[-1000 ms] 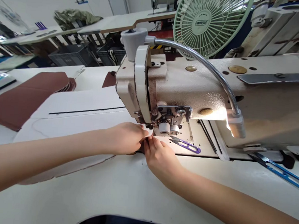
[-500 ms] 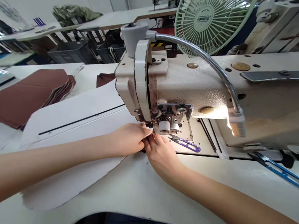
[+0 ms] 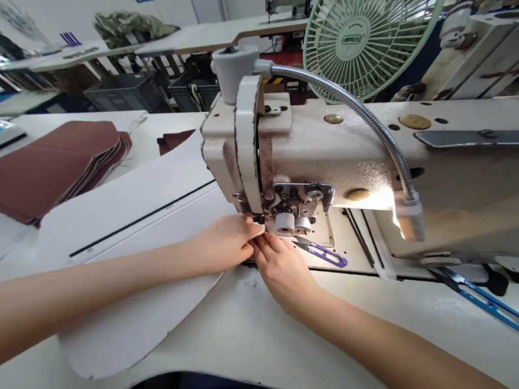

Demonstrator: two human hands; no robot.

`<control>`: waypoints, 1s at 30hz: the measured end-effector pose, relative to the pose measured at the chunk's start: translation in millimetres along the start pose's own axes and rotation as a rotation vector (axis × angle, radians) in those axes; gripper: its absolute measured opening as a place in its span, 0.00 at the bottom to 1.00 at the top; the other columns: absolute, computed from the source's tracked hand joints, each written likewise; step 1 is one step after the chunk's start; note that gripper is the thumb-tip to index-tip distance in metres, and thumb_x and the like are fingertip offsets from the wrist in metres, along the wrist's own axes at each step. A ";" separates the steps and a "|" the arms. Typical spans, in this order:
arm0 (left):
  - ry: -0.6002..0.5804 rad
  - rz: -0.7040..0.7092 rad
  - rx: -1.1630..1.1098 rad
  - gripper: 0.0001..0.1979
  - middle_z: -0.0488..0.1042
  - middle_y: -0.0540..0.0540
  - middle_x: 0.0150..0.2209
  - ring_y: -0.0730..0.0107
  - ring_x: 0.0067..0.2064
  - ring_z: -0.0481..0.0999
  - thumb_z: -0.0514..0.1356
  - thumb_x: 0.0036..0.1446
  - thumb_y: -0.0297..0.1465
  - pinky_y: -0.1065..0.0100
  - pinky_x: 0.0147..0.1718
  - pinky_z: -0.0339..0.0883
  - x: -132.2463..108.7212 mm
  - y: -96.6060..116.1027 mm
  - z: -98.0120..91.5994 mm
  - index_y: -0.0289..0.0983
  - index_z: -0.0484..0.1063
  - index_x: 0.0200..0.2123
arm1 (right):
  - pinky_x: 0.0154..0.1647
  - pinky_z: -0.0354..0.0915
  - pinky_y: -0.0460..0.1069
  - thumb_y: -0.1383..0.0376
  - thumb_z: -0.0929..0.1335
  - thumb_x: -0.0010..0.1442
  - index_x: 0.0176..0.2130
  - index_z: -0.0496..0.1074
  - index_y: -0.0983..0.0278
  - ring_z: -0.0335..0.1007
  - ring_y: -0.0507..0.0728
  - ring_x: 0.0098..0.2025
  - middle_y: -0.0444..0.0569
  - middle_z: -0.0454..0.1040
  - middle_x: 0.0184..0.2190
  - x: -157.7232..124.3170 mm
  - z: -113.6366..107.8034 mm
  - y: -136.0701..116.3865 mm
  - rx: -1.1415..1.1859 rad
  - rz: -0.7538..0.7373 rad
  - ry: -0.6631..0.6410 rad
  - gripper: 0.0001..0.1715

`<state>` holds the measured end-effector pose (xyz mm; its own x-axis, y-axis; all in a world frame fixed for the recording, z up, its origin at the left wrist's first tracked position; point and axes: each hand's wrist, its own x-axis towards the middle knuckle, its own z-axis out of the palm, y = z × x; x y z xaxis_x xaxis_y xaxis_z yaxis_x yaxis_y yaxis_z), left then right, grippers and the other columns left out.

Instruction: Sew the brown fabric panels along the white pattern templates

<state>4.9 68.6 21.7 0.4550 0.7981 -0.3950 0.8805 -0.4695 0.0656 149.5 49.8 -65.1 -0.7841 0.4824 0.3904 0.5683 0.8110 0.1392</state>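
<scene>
A large white panel (image 3: 121, 321) with a rounded corner and a black strip (image 3: 142, 217) along it lies left of the sewing machine (image 3: 285, 143). My left hand (image 3: 227, 239) is closed on the panel's edge beside the presser foot, where a bit of white shows past the thumb. Against it, the pinched fingers of my right hand (image 3: 283, 270) meet that same edge. The two hands touch in front of the needle area, and their fingertips are partly hidden. Purple thread snips (image 3: 326, 255) lie on the machine bed just right of my right hand.
Blue thread snips (image 3: 492, 302) lie at the right. Black and white strips (image 3: 374, 244) rest on the bed. A bendable lamp (image 3: 409, 217) lights it. Stacked brown panels (image 3: 53, 159) sit at the left, and a green fan (image 3: 359, 41) stands behind the machine.
The white panel has swung, its near rounded end shifting right and toward me. Both hands stay closed together at the presser foot, almost unmoved.
</scene>
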 end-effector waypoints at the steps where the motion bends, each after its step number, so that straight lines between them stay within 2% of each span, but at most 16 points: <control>1: 0.019 0.009 0.001 0.10 0.70 0.45 0.33 0.61 0.36 0.70 0.49 0.51 0.20 0.65 0.33 0.61 0.5 -1.7 2.1 0.36 0.66 0.33 | 0.50 0.67 0.51 0.78 0.59 0.61 0.46 0.72 0.75 0.70 0.59 0.48 0.59 0.76 0.44 -0.9 -1.9 0.7 0.035 0.019 0.003 0.17; 5: 0.075 0.047 -0.020 0.12 0.67 0.47 0.31 0.64 0.35 0.69 0.50 0.46 0.18 0.67 0.32 0.60 0.7 -7.6 10.2 0.37 0.66 0.31 | 0.41 0.68 0.51 0.76 0.62 0.61 0.40 0.73 0.70 0.71 0.58 0.43 0.56 0.76 0.39 -6.5 -6.7 2.9 0.201 0.107 -0.008 0.12; 7: 0.113 0.049 -0.030 0.11 0.65 0.48 0.29 0.64 0.34 0.68 0.50 0.46 0.18 0.67 0.31 0.60 -0.2 -8.4 12.9 0.37 0.66 0.30 | 0.41 0.67 0.50 0.76 0.62 0.61 0.37 0.73 0.70 0.71 0.58 0.42 0.56 0.76 0.39 -8.8 -5.2 3.8 0.230 0.120 0.005 0.11; 12: 0.190 0.021 -0.089 0.10 0.63 0.49 0.29 0.66 0.33 0.67 0.51 0.48 0.18 0.68 0.33 0.62 -5.0 -6.9 18.2 0.37 0.66 0.29 | 0.45 0.60 0.51 0.74 0.62 0.62 0.44 0.73 0.67 0.67 0.58 0.48 0.53 0.75 0.46 -11.6 -5.0 6.3 0.273 0.195 0.006 0.13; 18: 0.357 0.034 -0.182 0.12 0.66 0.48 0.33 0.65 0.39 0.68 0.54 0.48 0.18 0.66 0.39 0.66 -8.0 -13.9 37.3 0.36 0.68 0.35 | 0.39 0.52 0.52 0.74 0.63 0.59 0.46 0.74 0.57 0.64 0.54 0.33 0.49 0.74 0.40 -8.1 -18.7 7.8 0.214 0.362 -0.175 0.19; 21: 0.460 0.055 -0.213 0.11 0.68 0.47 0.34 0.64 0.40 0.69 0.55 0.50 0.19 0.65 0.42 0.66 -4.8 -18.4 49.4 0.37 0.68 0.36 | 0.38 0.50 0.51 0.75 0.62 0.59 0.48 0.73 0.56 0.62 0.53 0.30 0.50 0.73 0.39 -4.7 -21.4 8.7 0.197 0.390 -0.230 0.22; 26: 0.556 0.087 -0.284 0.11 0.71 0.47 0.35 0.64 0.41 0.70 0.53 0.52 0.20 0.64 0.43 0.67 0.8 -20.4 59.2 0.37 0.70 0.36 | 0.38 0.51 0.52 0.73 0.61 0.61 0.53 0.70 0.54 0.62 0.52 0.28 0.52 0.73 0.41 -1.3 -23.5 10.2 0.156 0.409 -0.335 0.25; 30: 0.599 0.091 -0.348 0.13 0.72 0.46 0.39 0.63 0.45 0.70 0.53 0.54 0.21 0.64 0.45 0.67 0.9 -21.9 64.2 0.37 0.71 0.40 | 0.37 0.52 0.53 0.73 0.61 0.61 0.55 0.69 0.56 0.64 0.54 0.29 0.53 0.73 0.40 -4.4 -18.8 9.8 0.101 0.393 -0.303 0.25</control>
<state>-22.5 55.4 -38.9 0.4361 0.8789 0.1932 0.7810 -0.4763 0.4040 163.2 49.4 -48.3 -0.5616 0.8197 0.1124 0.8197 0.5697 -0.0595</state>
